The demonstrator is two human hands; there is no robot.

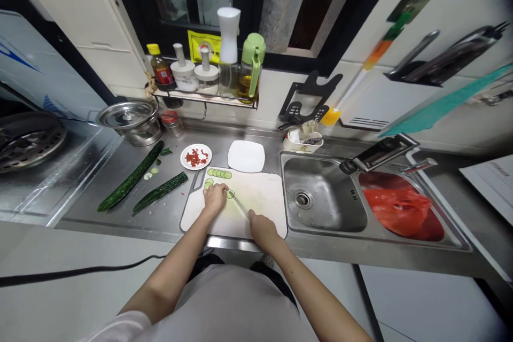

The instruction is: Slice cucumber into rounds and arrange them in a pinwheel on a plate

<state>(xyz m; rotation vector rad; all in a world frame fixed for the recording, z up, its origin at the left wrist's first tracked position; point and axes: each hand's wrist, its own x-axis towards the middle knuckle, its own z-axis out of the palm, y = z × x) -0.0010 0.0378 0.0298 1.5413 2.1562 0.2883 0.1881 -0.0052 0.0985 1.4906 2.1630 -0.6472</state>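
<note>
A white cutting board (262, 200) lies on the steel counter in front of me. My left hand (215, 197) is closed over a short piece of cucumber (230, 194) on the board. My right hand (261, 227) grips the handle of a knife (240, 206), whose blade points toward the cucumber piece. A row of cut cucumber slices (219, 173) lies along the board's far left edge, with a few more slices (208, 183) just beside my left hand.
Two long whole cucumbers (130, 177) (160, 192) lie left of the board. A small plate of red bits (196, 156) and a white square plate (246, 156) sit behind it. A sink (320, 197) is right, a red basin (401, 208) beyond. A pot (130, 120) stands back left.
</note>
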